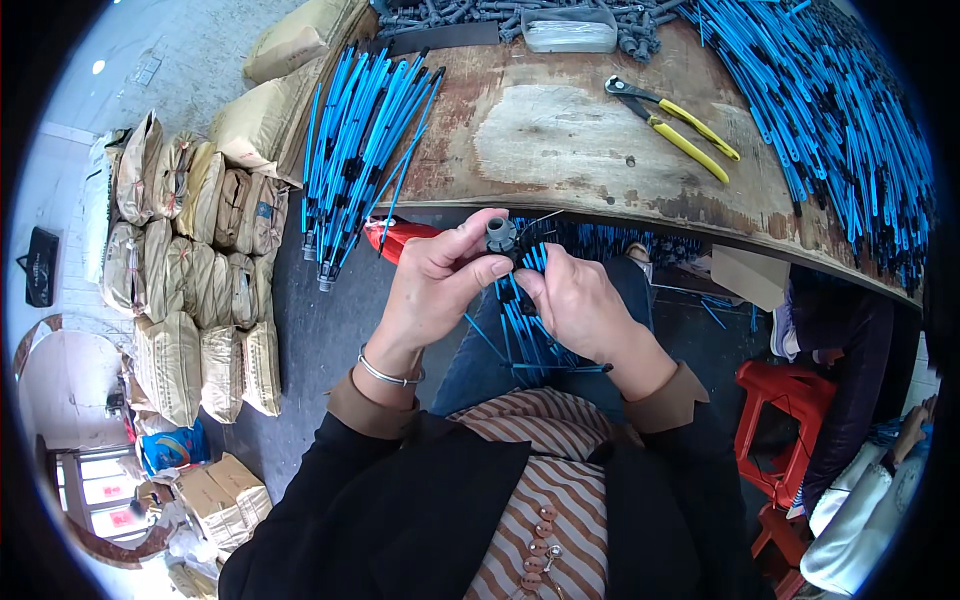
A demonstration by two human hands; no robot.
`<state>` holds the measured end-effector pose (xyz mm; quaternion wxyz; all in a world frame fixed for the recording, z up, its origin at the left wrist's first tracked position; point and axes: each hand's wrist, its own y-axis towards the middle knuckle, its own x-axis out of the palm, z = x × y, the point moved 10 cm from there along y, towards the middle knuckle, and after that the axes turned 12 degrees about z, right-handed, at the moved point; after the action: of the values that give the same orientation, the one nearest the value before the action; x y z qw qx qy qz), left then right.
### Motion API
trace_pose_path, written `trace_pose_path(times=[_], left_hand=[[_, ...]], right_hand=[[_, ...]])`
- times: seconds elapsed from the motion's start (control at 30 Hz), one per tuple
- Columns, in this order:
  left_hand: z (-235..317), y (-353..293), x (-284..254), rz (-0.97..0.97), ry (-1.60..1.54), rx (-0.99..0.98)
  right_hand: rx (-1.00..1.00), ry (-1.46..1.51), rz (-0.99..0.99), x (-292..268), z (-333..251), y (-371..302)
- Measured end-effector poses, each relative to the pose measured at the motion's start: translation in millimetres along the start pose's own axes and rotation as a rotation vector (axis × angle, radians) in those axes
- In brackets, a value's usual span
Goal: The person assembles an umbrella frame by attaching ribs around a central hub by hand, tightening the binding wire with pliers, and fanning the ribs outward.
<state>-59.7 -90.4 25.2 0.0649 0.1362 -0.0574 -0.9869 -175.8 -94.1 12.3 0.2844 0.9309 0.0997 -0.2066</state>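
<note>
Just in front of the table edge, my left hand (pixel 430 285) pinches a grey ribbed plastic fitting (pixel 499 236) with a round hole on top. Close beside it, my right hand (pixel 585 305) has its fingers wrapped round a bunch of thin blue strips (pixel 537 257). The two hands nearly meet, and black parts between them are partly hidden by the fingers. More blue strips with black pieces (pixel 530 335) hang or lie below the hands, over my lap. Whether the fitting is joined to the strips I cannot tell.
On the worn wooden table (pixel 550 130) lie yellow-handled pliers (pixel 680 135), blue strip piles (pixel 365 140) left and right (pixel 830 120), grey fittings (pixel 440 15) and a clear tray (pixel 570 48). Stacked sacks (pixel 190 260) stand left; a red stool (pixel 785 420) and a seated person (pixel 850 380) are right.
</note>
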Motion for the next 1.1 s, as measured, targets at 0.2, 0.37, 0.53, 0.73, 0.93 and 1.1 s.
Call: trace_pose_path(times=[0.2, 0.37, 0.53, 0.73, 0.93, 1.1], left_hand=[[4, -8, -3, 0.184, 0.129, -0.010], [6, -12, -5, 0.294, 0.043, -0.044], [24, -14, -4, 0.131, -0.156, 0.024], [28, -21, -4, -0.129, -0.227, 0.133], [29, -19, -8, -0.122, -0.084, 0.175], [23, -20, -1, 0.024, 0.103, 0.086]], right_hand=[[0.003, -0.171, -0.007, 10, 0, -2], [-0.023, -0.095, 0.103, 7, -8, -6], [-0.118, 0.103, 0.281, -19, -27, -10], [-0.127, 0.265, 0.021, -8, -29, -10], [-0.009, 0.187, -0.124, 5, -22, -2], [0.049, 0.131, -0.039, 14, -15, 0]])
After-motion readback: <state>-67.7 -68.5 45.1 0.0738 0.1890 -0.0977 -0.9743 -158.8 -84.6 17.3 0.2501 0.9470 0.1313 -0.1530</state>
